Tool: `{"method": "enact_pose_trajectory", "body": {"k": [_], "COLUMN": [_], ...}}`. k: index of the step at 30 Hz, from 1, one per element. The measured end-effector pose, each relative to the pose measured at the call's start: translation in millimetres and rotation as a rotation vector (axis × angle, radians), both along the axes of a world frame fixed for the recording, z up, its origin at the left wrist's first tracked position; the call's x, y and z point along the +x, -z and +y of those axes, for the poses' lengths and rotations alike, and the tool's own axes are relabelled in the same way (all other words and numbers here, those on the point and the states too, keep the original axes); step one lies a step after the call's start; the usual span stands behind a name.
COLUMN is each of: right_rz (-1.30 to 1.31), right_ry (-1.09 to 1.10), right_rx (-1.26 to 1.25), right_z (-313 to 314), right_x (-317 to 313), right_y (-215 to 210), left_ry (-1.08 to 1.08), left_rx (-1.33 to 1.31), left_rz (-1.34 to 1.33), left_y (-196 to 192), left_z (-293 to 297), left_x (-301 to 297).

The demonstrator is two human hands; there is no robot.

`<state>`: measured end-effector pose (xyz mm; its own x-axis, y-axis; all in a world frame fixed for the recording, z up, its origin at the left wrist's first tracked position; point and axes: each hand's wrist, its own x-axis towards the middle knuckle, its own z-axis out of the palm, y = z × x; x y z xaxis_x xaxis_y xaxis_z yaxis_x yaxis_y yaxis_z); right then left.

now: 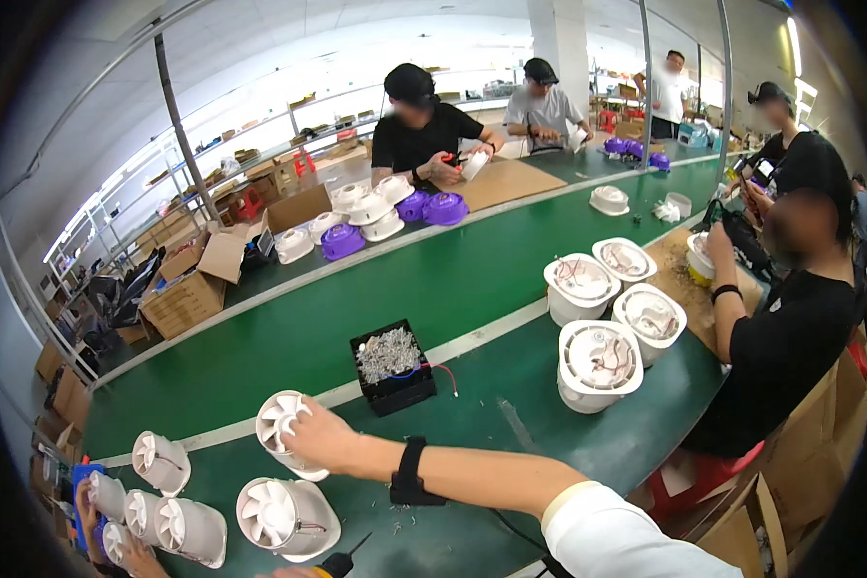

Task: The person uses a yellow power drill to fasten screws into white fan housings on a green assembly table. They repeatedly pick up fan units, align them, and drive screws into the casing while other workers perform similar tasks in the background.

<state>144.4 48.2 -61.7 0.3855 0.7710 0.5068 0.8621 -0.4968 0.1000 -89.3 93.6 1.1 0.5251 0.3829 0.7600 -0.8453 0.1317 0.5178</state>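
My right hand (326,438), a black band on its wrist, reaches across the table with fingers bent onto the blades of a white fan unit (277,412). Just a sliver of my left hand (291,572) shows at the lower edge, closed round a power screwdriver (337,563) with a black and yellow body and thin dark bit. Between the hands stands another white fan unit (268,512), blades facing me. A black box (402,394) full of small silvery screws sits beyond my right hand, a red and a blue wire at its side.
More fan units (171,522) stand at left, beside another person's hands (140,557). White housings with wires (599,366) are grouped at right, near a seated co-worker (790,356). Across the green belt (356,308), people work behind purple and white covers (445,208).
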Motion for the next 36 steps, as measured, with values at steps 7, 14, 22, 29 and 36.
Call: {"method": "enact_pose_trajectory", "body": {"k": [7, 14, 22, 29, 36], "right_rz": [0.093, 0.256, 0.463, 0.484, 0.437], "right_ry": [-0.041, 0.009, 0.328, 0.223, 0.041], "right_rx": [0.294, 0.155, -0.075, 0.063, 0.157], "right_z": [-62, -210, -298, -280, -232], "right_x": [-19, -129, -226, -233, -166], "right_y": [-77, -129, -65, -27, -37], "left_ry": [-0.010, 0.022, 0.145, 0.236, 0.056], "left_rx": [0.062, 0.053, 0.025, 0.008, 0.044], "left_rz": [0.010, -0.072, -0.074, -0.081, 0.196], "left_y": [-3, -3, 5, -5, -19], "left_z": [-2, -1, -12, -24, -29], "left_x": [-6, -13, 10, 25, 42]}}
